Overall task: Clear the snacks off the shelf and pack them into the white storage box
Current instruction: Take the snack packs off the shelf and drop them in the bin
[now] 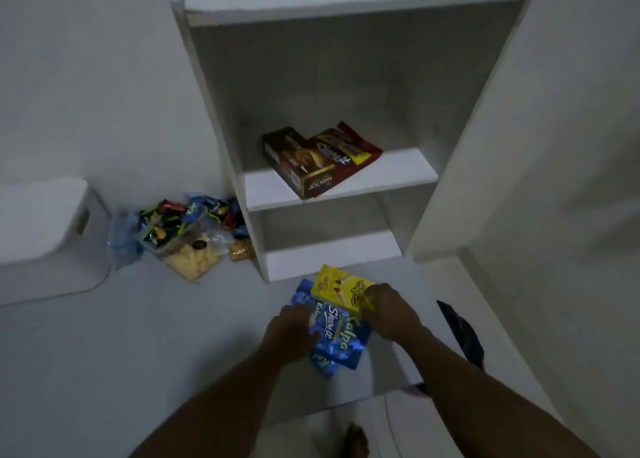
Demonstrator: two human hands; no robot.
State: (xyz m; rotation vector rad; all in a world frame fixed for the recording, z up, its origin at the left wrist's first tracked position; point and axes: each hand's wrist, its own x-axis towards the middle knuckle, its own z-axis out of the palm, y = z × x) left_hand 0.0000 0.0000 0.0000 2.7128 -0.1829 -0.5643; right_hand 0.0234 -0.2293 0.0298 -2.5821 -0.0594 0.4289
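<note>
While I stand over the open white shelf unit (398, 170), both of my hands hold a bundle of snacks low in the centre of the frame. My left hand (292, 333) grips the left edge of several blue packets (334, 340), its fingers curled round them. My right hand (389, 314) clasps the near end of a yellow box (337, 286), which lies on top of the blue packets and points up the frame toward the foot of the shelf unit.

On the middle shelf board, at centre frame, a brown box (298, 161) lies flat with a red packet (349, 146) leaning against its right side; the two touch. The compartment below them shows only its white board.

At the left edge of the frame sits the white storage box (45, 229), well apart from my hands; whether it is open I cannot tell. Between it and the shelf unit, a heap of loose snacks (187, 229) rests on the floor, some in a clear tub, with a bag of pale sticks (192, 262) at its near edge.

My bare foot (356, 438) shows at the bottom of the frame, and a dark cloth (460, 333) lies at lower right.
</note>
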